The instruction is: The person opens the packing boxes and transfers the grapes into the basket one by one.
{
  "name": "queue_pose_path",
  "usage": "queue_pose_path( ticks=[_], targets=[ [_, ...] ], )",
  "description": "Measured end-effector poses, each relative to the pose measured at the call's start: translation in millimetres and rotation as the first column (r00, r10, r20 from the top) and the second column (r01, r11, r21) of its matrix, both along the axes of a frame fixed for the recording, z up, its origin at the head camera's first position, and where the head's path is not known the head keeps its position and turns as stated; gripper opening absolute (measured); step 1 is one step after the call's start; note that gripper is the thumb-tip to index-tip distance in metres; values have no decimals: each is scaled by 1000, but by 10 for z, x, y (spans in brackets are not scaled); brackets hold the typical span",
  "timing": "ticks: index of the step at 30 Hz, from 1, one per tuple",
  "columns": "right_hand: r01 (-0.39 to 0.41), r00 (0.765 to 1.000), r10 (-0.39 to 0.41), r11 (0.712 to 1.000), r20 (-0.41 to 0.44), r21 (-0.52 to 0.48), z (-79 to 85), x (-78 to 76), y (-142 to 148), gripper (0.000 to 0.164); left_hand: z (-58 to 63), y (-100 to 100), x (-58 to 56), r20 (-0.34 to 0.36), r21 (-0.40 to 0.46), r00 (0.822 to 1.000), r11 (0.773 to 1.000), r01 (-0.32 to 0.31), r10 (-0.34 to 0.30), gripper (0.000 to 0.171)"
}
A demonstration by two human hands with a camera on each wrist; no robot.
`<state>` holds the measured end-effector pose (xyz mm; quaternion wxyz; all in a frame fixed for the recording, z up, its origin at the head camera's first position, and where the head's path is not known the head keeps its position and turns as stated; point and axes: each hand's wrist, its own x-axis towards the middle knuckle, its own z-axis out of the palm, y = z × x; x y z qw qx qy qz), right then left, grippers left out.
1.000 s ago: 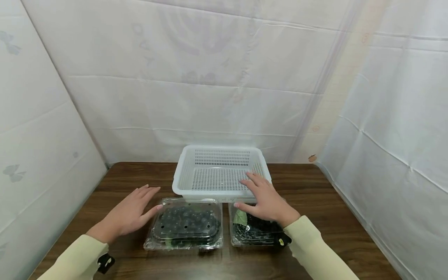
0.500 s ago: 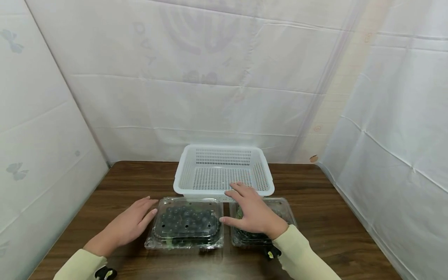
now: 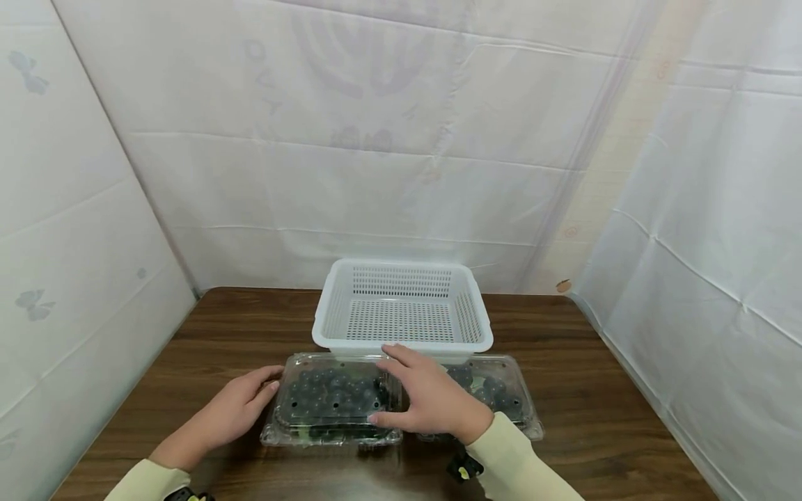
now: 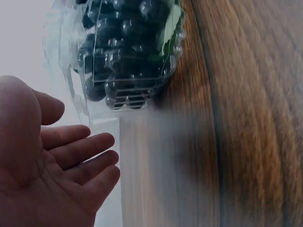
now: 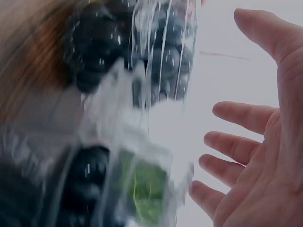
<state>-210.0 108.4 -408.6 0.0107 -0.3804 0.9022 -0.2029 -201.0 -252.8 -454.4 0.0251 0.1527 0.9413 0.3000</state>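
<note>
A clear plastic clamshell box of dark grapes (image 3: pixel 332 396) lies on the table in front of the basket. Beside its left end is my left hand (image 3: pixel 234 410), fingers loosely extended; the left wrist view shows its fingertips (image 4: pixel 111 142) just off the box's side. My right hand (image 3: pixel 426 400) hovers over the gap between the boxes, fingers spread, thumb and fingertips overlapping the first box's right end. Partly behind this hand, a second clamshell box of grapes (image 3: pixel 501 390) sits to the right. A green leaf (image 5: pixel 147 191) shows inside one box in the right wrist view.
A white perforated plastic basket (image 3: pixel 322 313) stands right behind the two boxes. The brown wooden table (image 3: pixel 595 403) reaches back to white sheeting (image 3: pixel 376 188), which also rises along both sides.
My right hand has moved left and lower, from over the second box to the first box's right end. The left hand has drawn slightly nearer and lower, beside the left end.
</note>
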Motion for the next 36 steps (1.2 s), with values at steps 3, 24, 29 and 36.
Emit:
queue_pose_path(
  ticks=[3, 24, 29, 36],
  targets=[
    [-11, 1000, 11, 1000, -18, 15, -22, 29, -76, 81, -10, 16, 18, 16, 30, 1000, 999, -20, 19, 42],
    [-99, 975, 107, 994, -195, 51, -161, 128, -381, 75, -130, -122, 5, 227, 377, 971, 926, -14, -78, 52],
    [-81, 965, 101, 993, -240, 90, -188, 119, -423, 75, -184, -192, -23, 320, 543, 927, 840, -10, -197, 62],
    [-58, 960, 89, 991, -265, 121, -205, 118, -474, 73, -193, -237, -37, 393, 601, 884, 798, -39, -253, 67]
  ],
)
